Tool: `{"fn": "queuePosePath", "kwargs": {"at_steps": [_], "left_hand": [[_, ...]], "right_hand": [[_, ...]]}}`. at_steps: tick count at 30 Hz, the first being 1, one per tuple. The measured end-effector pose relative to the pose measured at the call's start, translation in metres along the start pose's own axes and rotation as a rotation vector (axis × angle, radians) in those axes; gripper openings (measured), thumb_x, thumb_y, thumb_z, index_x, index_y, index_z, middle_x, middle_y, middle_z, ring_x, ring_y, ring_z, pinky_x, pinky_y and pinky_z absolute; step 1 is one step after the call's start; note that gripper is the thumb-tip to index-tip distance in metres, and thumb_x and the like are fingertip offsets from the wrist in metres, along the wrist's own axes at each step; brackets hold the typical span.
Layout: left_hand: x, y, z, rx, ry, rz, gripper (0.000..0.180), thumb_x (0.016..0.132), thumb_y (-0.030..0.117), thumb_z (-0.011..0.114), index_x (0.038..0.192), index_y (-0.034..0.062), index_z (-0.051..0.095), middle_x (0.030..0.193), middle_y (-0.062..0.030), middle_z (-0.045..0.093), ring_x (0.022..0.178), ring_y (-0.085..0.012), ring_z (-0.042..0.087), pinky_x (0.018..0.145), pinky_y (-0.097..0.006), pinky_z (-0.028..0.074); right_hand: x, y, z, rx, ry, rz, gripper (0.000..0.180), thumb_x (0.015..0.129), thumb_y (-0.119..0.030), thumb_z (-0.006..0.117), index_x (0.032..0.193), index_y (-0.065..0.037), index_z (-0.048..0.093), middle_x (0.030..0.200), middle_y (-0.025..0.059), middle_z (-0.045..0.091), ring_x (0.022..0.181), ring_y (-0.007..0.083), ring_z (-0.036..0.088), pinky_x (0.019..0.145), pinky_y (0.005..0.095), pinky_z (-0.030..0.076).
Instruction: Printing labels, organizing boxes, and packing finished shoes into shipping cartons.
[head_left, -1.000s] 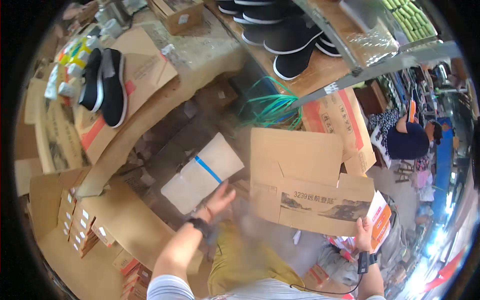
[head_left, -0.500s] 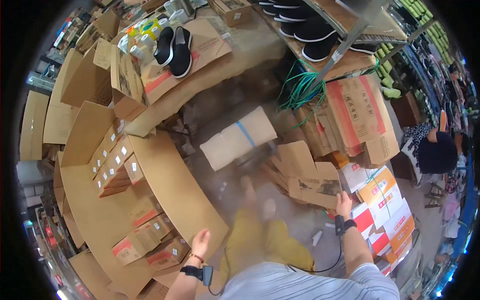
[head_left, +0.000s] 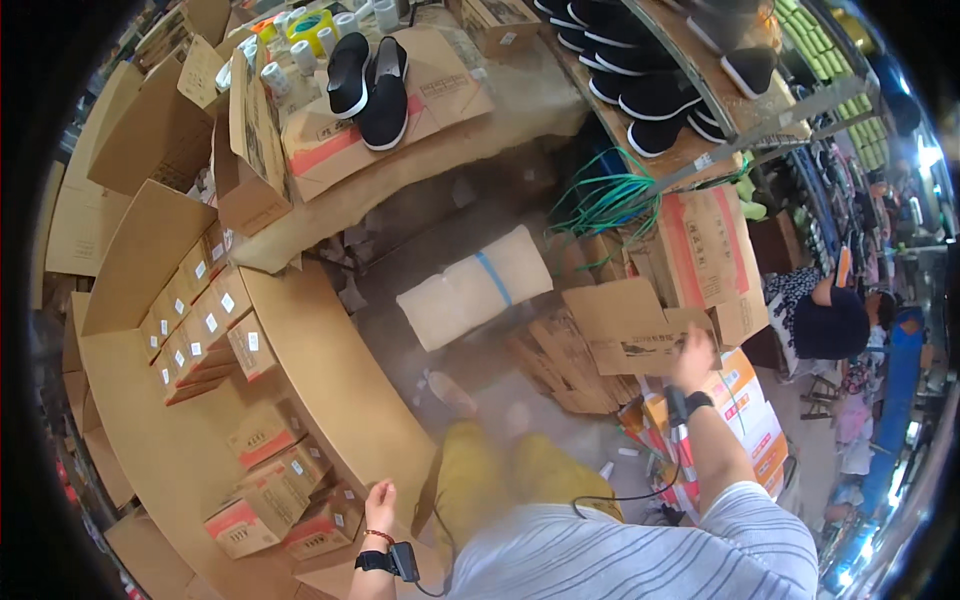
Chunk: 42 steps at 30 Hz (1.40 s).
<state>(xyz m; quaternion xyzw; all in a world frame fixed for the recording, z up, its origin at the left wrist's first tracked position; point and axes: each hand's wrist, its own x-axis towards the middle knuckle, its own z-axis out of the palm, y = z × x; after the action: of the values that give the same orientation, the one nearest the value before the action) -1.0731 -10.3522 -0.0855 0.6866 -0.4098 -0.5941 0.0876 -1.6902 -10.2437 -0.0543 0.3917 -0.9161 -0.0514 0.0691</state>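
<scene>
Reaching out to the side, the right hand (head_left: pixel 692 358) lands on the edge of a brown cardboard flap (head_left: pixel 628 325), the fingers spread and pressed against the board rather than curled around it; the picture is a little smeared there, so a firm grip cannot be told. That flap belongs to a stack of flattened cartons (head_left: pixel 560 360) on the floor, just below the printed red-and-brown carton (head_left: pixel 700 250) under the shelf. Down at the lower left, the left hand (head_left: pixel 380 503) hangs loosely beside the wall of the big open carton (head_left: pixel 330 370), fingers lightly curled and holding nothing, a dark band at the wrist. Inside that carton sit rows of small shoeboxes (head_left: pixel 200 320) with white labels, and more red-ended ones (head_left: pixel 270 490) lower down. In the middle of the floor lies a pale box with a blue strip of tape (head_left: pixel 475 285), well apart from both hands. Green cords (head_left: pixel 605 200) spill from beneath the shelf of black slip-on shoes (head_left: pixel 650 95). Another pair of black shoes (head_left: pixel 368 75) rests on the cardboard-covered table. A seated person in dark clothes (head_left: pixel 830 320) is off to the right.
</scene>
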Motion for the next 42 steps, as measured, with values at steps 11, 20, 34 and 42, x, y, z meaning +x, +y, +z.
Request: {"fn": "queuePosePath", "kwargs": {"at_steps": [11, 20, 34, 42], "left_hand": [[-0.031, 0.004, -0.052, 0.385, -0.683, -0.185, 0.057, 0.083, 0.043, 0.054, 0.122, 0.003, 0.045, 0.11, -0.0115, 0.056, 0.103, -0.0177, 0.051, 0.091, -0.028, 0.037], [-0.006, -0.049, -0.002, 0.486, -0.246, 0.029, 0.042, 0.086, 0.04, 0.047, 0.104, 0.0043, 0.057, 0.1, -0.0129, 0.061, 0.091, -0.0225, 0.058, 0.078, -0.035, 0.044], [0.076, 0.173, -0.036, -0.573, -0.205, -0.208, 0.015, 0.088, 0.013, 0.05, 0.102, 0.0077, 0.053, 0.084, 0.0011, 0.054, 0.075, -0.0099, 0.049, 0.066, -0.023, 0.043], [0.157, 0.293, -0.022, -0.46, -0.631, -0.498, 0.024, 0.089, 0.016, 0.049, 0.11, 0.0071, 0.053, 0.089, -0.0006, 0.057, 0.076, -0.0113, 0.052, 0.067, -0.024, 0.044]], "right_hand": [[-0.037, -0.283, -0.045, 0.516, -1.207, -0.673, 0.032, 0.076, -0.032, 0.057, 0.101, -0.012, 0.06, 0.091, 0.0132, 0.063, 0.087, 0.0296, 0.059, 0.077, 0.036, 0.047], [0.037, -0.38, -0.084, 0.341, -1.282, -1.238, 0.034, 0.069, -0.038, 0.066, 0.082, -0.007, 0.061, 0.075, 0.011, 0.063, 0.072, 0.0268, 0.061, 0.064, 0.0363, 0.047], [0.234, -0.408, -0.096, 0.985, -2.174, -0.368, 0.012, 0.08, -0.019, 0.064, 0.078, -0.009, 0.057, 0.066, -0.0083, 0.051, 0.059, 0.0012, 0.044, 0.052, 0.0163, 0.033], [0.377, -0.417, -0.12, 0.764, -2.428, -0.481, 0.02, 0.085, -0.024, 0.058, 0.077, -0.006, 0.054, 0.062, -0.0087, 0.044, 0.055, 0.0008, 0.037, 0.049, 0.0173, 0.028]]}}
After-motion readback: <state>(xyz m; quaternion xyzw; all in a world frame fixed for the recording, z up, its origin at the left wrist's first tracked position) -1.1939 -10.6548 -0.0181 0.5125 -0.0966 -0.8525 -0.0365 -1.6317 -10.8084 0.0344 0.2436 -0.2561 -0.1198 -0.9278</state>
